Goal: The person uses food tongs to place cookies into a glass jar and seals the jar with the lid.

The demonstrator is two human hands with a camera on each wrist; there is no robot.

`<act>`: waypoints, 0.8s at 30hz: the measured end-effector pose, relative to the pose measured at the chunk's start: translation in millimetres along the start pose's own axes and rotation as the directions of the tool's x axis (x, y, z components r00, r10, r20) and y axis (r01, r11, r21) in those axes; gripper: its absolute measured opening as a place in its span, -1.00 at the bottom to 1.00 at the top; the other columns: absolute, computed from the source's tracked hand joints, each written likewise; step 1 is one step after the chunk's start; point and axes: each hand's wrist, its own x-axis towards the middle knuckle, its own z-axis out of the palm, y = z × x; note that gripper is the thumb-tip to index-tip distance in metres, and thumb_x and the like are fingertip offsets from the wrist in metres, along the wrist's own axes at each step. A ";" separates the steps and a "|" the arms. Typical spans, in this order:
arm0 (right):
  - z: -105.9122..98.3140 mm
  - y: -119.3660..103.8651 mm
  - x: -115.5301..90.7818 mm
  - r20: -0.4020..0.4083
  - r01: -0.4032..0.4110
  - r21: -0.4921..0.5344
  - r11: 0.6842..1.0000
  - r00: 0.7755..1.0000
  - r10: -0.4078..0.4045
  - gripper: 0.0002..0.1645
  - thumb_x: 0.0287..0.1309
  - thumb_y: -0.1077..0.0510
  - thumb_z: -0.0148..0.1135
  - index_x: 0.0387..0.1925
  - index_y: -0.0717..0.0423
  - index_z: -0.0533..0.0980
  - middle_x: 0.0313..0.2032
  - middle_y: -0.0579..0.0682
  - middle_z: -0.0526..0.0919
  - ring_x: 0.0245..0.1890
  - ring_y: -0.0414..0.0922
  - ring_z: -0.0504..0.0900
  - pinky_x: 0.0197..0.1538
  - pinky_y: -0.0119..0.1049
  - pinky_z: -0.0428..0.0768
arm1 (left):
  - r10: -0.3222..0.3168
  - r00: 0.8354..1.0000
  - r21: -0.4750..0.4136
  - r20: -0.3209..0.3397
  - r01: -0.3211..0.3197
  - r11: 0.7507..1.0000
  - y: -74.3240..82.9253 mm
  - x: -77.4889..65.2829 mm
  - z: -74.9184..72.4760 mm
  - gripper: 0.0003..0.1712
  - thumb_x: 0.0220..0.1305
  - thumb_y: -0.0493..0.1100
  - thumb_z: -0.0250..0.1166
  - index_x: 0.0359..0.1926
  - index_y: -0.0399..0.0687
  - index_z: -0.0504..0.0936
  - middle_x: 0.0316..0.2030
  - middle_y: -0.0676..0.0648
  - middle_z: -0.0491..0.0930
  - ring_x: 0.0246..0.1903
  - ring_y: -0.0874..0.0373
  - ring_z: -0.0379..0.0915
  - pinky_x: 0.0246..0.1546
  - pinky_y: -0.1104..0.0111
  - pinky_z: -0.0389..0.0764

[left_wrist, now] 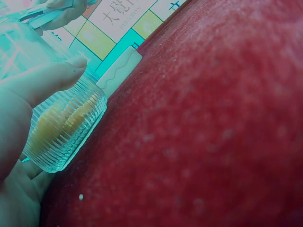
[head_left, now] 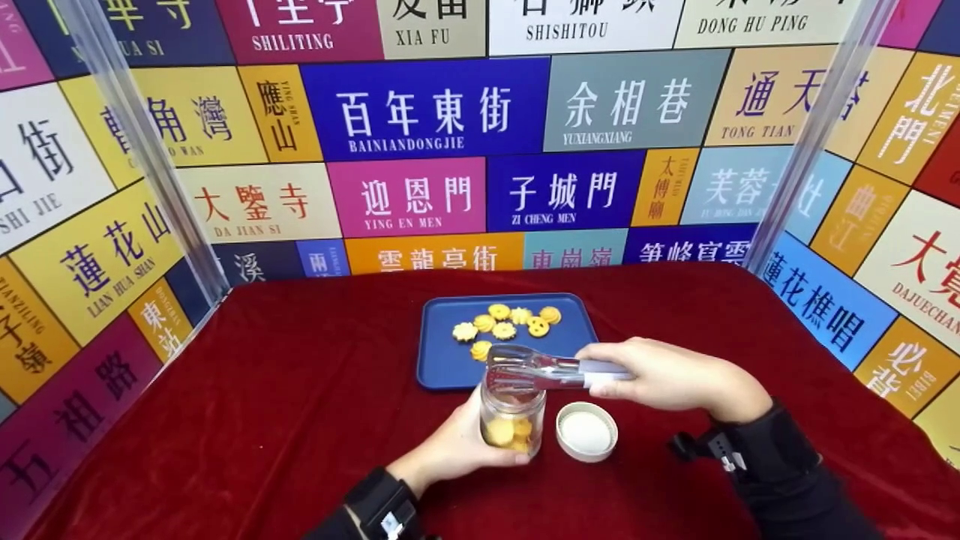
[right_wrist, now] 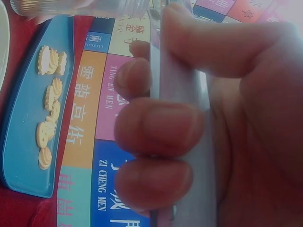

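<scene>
My left hand [head_left: 461, 448] grips a clear glass jar [left_wrist: 71, 137] by its side, thumb across the ribbed wall. Several yellow cookies [head_left: 508, 432] lie at the bottom of the jar. Above the jar's mouth, my right hand [head_left: 664, 373] holds metal tongs [head_left: 551, 372] by their pale handles, fingers wrapped around them in the right wrist view. The tongs' heads are at the jar's opening; whether they pinch a cookie cannot be made out. A round whitish lid [head_left: 586, 432] lies on the cloth just right of the jar.
Behind the jar, a blue tray [head_left: 435, 345] carries several cookies [head_left: 504, 330] of different shapes. Dark red cloth [head_left: 322, 375] covers the table. Panels with printed signs [head_left: 424, 109] stand along the back and sides, with clear posts [head_left: 817, 142] at the corners.
</scene>
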 end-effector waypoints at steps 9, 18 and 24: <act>-0.5 0.2 -0.2 0.029 -0.023 0.021 1.000 0.999 0.022 -0.63 0.51 -0.09 0.28 0.24 -0.14 0.55 -0.22 -0.24 0.64 -0.28 -0.24 0.58 -0.14 -0.28 0.52 | 0.010 1.000 0.006 0.005 -0.010 1.000 -0.4 -0.1 -0.3 0.19 0.02 -0.19 0.72 0.57 0.20 0.19 0.17 0.10 0.67 0.15 0.10 0.61 0.30 0.27 0.52; 0.4 2.4 0.9 0.061 -0.032 0.041 0.999 0.998 0.030 -0.56 0.49 -0.14 0.31 0.26 -0.12 0.53 -0.23 -0.23 0.62 -0.28 -0.24 0.57 -0.14 -0.29 0.52 | 0.038 0.999 -0.023 0.020 -0.037 0.999 -1.8 1.0 -0.8 0.21 0.03 -0.24 0.71 0.57 0.26 0.18 0.17 0.05 0.68 0.14 0.05 0.63 0.29 0.25 0.54; 0.9 3.7 1.5 0.055 -0.027 0.042 0.999 0.998 0.025 -0.55 0.50 -0.16 0.29 0.27 -0.11 0.52 -0.22 -0.22 0.62 -0.27 -0.23 0.58 -0.13 -0.28 0.52 | 0.033 0.999 -0.043 0.020 -0.032 0.999 -2.0 0.8 0.1 0.17 0.03 -0.26 0.70 0.54 0.24 0.21 0.17 0.04 0.68 0.14 0.03 0.63 0.29 0.24 0.55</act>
